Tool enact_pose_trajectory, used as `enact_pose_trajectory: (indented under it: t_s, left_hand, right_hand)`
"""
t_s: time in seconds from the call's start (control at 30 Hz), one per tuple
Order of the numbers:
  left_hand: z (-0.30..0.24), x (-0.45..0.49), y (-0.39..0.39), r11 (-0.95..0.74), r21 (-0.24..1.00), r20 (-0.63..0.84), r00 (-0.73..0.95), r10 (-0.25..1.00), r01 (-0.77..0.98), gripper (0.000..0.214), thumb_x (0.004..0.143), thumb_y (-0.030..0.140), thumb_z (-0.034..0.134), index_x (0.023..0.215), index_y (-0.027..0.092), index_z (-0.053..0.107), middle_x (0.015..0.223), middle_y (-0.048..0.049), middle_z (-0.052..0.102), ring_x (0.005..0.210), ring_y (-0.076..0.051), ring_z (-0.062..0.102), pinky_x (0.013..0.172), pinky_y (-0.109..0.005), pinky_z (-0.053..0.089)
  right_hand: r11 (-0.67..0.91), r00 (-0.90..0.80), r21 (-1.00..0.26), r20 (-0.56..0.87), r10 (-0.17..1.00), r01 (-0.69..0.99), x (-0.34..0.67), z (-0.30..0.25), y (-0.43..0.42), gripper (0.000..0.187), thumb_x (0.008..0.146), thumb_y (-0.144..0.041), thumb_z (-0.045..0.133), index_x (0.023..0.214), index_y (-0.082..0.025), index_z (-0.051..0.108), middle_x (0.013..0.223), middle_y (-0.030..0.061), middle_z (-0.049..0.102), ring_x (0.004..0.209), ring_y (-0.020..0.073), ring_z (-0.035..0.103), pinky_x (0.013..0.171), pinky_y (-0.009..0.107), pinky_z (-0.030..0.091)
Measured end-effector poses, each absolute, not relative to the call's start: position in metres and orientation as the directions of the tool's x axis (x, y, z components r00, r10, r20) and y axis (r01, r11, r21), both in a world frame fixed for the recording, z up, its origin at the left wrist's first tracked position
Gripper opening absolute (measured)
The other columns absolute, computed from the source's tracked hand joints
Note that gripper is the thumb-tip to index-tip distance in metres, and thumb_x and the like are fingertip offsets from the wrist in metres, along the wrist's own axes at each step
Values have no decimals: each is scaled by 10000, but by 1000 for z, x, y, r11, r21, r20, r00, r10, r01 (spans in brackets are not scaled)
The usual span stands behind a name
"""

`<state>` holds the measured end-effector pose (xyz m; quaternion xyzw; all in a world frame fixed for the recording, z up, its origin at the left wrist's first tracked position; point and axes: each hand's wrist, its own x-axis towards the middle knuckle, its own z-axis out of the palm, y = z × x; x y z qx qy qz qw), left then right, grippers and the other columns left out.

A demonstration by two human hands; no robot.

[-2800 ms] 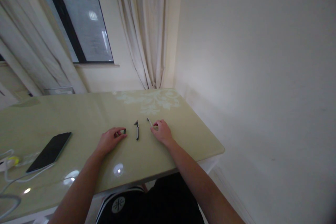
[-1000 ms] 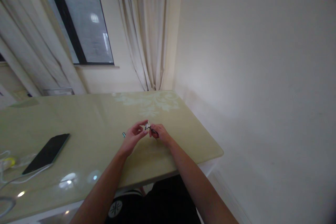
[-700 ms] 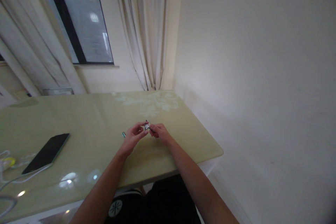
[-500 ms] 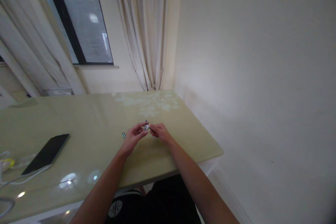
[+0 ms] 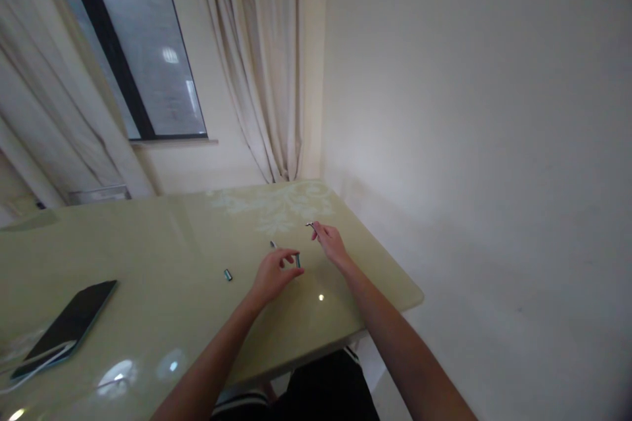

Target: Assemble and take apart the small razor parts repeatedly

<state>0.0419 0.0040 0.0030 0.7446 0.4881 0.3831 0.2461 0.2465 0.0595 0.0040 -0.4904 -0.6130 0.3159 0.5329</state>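
Note:
My left hand pinches a thin teal-and-dark razor cartridge on end between thumb and fingertips, just over the table. To its right and a little farther off, my right hand is closed around a slim razor handle; its silvery tip points left, and the rest is hidden in the fingers. The two pieces are apart. A second teal-and-dark cartridge lies on the table left of my left hand. Just beyond that hand sits a small white-and-dark piece, partly hidden and too small to name.
The glossy pale green table has its right corner near the wall. At the left lies a dark tablet-like slab with a white cable over it. Curtains and a window stand behind the table.
My hands were together and have separated; the right moved right and away with the handle. The left moved right and nearer with the cartridge. The view has shifted slightly.

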Motion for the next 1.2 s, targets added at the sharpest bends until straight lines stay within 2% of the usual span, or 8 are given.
enact_pose_trajectory:
  t_s: [0.1,0.2,0.47,0.7,0.83,1.03,1.13,1.2]
  left_hand:
    - [10,86,21,-364,632,196,313,929,684,424,734,352,826,1139,235,780,986,-52,767,895,-220,664,847,-327,484]
    - [11,123,44,-280,641,104,280,954,714,433,746,363,824,1156,231,778,973,-60,787,901,-233,703,822,-324,488]
    - [-4,144,70,-118,644,-33,181,983,756,515,725,414,846,1203,243,757,1019,-78,806,965,-257,742,839,-338,500]
    - [-3,137,62,-193,635,17,236,972,748,605,682,368,855,1249,198,730,967,-78,803,902,-245,741,803,-314,523]
    - [15,86,59,-279,640,132,255,958,716,500,766,424,743,1207,188,739,992,-77,798,845,-224,724,792,-310,533]
    - [16,-72,47,-145,615,261,-27,965,775,465,774,567,608,1023,206,762,880,-68,788,729,-242,701,701,-339,526]
    - [-2,-126,32,14,628,229,-203,952,778,501,815,627,554,976,202,765,829,-72,789,747,-276,717,666,-354,526]
    - [-10,-141,23,14,646,203,-190,961,763,499,824,635,546,944,206,770,824,-72,793,780,-291,726,702,-371,538]
  right_hand:
    - [272,286,-899,376,882,343,274,-3,62,694,895,-771,392,603,-187,627,513,-31,401,531,146,421,550,275,279]
    - [218,431,-927,339,836,306,286,-9,62,690,889,-768,357,618,-193,624,510,-24,423,532,162,443,555,285,304]
    - [226,462,-918,364,809,327,281,-9,59,655,920,-709,357,610,-197,623,525,-14,459,552,171,470,577,293,323]
    - [252,418,-918,367,831,306,270,-5,50,645,960,-686,317,638,-205,600,521,-32,422,538,163,442,571,287,310]
    - [287,371,-863,449,813,415,263,-6,43,494,942,-642,459,711,-216,552,605,-28,497,591,156,459,587,268,309]
    - [224,32,-614,378,925,757,225,-3,28,344,912,-516,635,749,-213,641,692,15,648,634,157,533,587,266,278]
    - [206,-100,-485,236,967,850,190,2,24,337,883,-549,678,880,-217,738,853,86,748,762,223,655,630,280,362]
    - [175,-116,-406,166,979,897,166,3,23,361,903,-532,649,985,-198,760,947,143,765,844,277,700,683,316,430]
